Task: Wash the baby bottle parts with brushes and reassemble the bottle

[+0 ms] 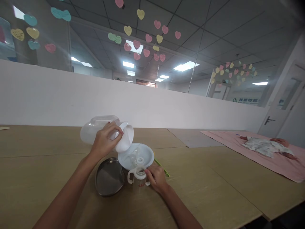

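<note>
A clear plastic jug [89, 131] with a white rim is tipped on its side in my left hand [106, 140], its mouth facing right above a white bowl. The bowl [149, 156] holds small clear and white parts. My right hand [157, 178] grips the handle side of a clear baby bottle [139, 183] with a white collar and two handles. The bottle stands upright and uncapped in front of the bowl. Whether liquid is leaving the jug cannot be made out.
A metal kidney-shaped tray [109, 178] lies left of the bottle. Behind my right hand is a green stick-like item [165, 171]. A doll in patterned clothing [264, 146] lies on a pink cloth [228, 143] at the right. A white wall [71, 98] backs the table.
</note>
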A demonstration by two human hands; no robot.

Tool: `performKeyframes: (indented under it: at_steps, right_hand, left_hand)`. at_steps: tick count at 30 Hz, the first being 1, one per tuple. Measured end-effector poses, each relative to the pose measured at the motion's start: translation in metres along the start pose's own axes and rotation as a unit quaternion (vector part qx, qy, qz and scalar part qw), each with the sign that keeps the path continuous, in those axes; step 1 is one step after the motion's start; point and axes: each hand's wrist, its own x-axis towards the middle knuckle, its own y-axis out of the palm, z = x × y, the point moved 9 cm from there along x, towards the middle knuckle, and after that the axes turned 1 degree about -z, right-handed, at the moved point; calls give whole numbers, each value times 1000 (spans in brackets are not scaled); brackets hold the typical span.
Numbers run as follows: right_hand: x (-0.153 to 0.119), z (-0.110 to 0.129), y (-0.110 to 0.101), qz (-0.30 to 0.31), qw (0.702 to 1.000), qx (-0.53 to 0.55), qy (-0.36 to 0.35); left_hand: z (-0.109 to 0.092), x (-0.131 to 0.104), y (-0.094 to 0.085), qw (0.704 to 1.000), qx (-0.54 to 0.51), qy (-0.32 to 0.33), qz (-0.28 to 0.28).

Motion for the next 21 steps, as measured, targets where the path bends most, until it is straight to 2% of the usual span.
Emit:
performKeyframes:
  at_steps: [8,16,19,21]
  right_hand:
    - [-1,-1,1,-15,999,-26,-12]
    - [-2,-2,3,-9,1000,-26,-8]
    - [-3,-3,3,-13,999,-30,-8]
    - [-3,-3,2,-17,999,-32,-8]
  left_hand:
    - [-8,1,-6,999,-14,30,-21]
    - [-14,2,-11,998,-33,31,-39]
    - [-8,1,-9,998,-48,11,-43]
    - [4,0,-7,996,-77,-22,-49]
